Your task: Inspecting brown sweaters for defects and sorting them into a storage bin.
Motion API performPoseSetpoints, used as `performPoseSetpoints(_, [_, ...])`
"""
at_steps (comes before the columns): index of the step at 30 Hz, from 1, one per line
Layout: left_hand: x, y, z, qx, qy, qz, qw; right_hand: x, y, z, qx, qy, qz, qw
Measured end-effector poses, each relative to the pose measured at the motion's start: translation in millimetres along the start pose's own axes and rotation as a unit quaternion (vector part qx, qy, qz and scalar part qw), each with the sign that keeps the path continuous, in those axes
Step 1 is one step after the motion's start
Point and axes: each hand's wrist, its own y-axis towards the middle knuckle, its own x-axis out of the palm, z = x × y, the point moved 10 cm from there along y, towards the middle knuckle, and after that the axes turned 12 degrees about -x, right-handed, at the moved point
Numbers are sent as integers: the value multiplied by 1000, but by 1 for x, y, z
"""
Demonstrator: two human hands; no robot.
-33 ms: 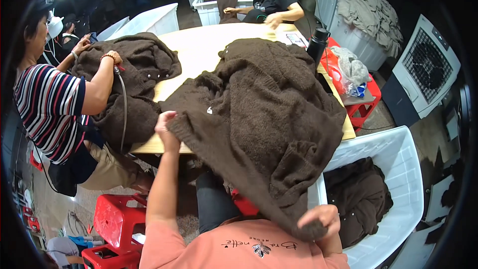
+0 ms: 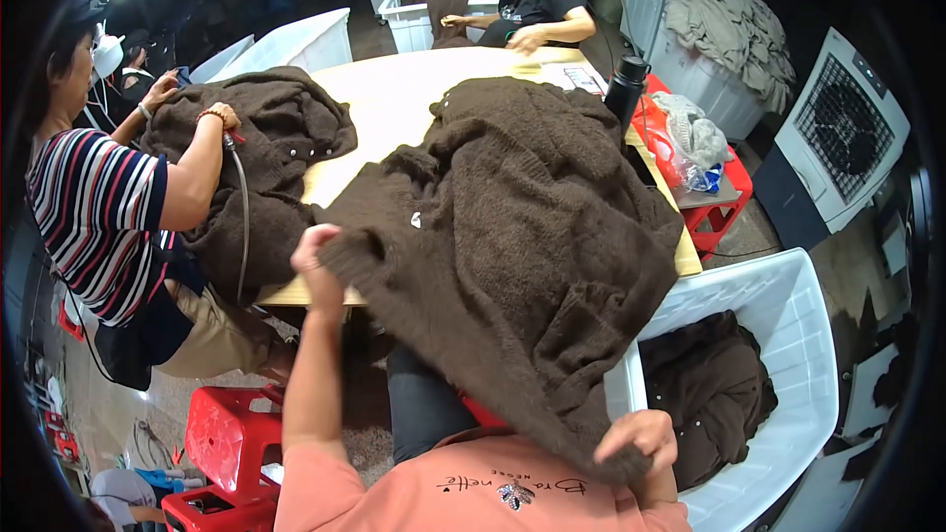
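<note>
A dark brown knit sweater [image 2: 532,227] lies bunched over the wooden table [image 2: 384,99] and hangs off its near edge toward me. My left hand [image 2: 319,258] grips one end of its ribbed edge near the table's front. Low at the right, my right hand [image 2: 642,439] has its fingers closed on the other end, just above my lap. Between my hands the edge is drawn out in a long slanting line. A small white tag [image 2: 415,221] shows on the fabric. How many garments make up the heap, I cannot tell.
A white bin [image 2: 803,355] with brown knitwear stands at my right. On the left, a person in a striped top [image 2: 103,222] handles another brown garment [image 2: 261,128]. Someone in black [image 2: 547,5] works across the table. A black bottle [image 2: 627,89] and red stools [image 2: 229,438] are nearby.
My left hand has shifted slightly left, taking its end of the sweater's edge with it. My right hand stays nearly in place, still holding the other end.
</note>
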Motion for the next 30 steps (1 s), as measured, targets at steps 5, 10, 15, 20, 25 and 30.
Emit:
performPoseSetpoints(5, [-48,-107,230,173,-81,-235,953,67,23,-80,-72,96,-321,940])
performPoseSetpoints(10, [-31,-164,291,262,-197,-443,834,59,16,-109,-91,68,-283,952])
performPoseSetpoints(15, [45,-113,94,-56,222,-298,927,-46,-30,-99,-50,-482,286,827])
performPoseSetpoints(20, [71,-175,-88,-316,162,-375,856,-104,-86,-31,303,-777,178,521])
performPoseSetpoints(25, [88,-211,-130,-226,262,-407,845,-115,-117,20,449,-759,114,457])
performPoseSetpoints(30, [109,-251,-135,-346,130,-443,817,-66,-41,84,225,-726,-160,630])
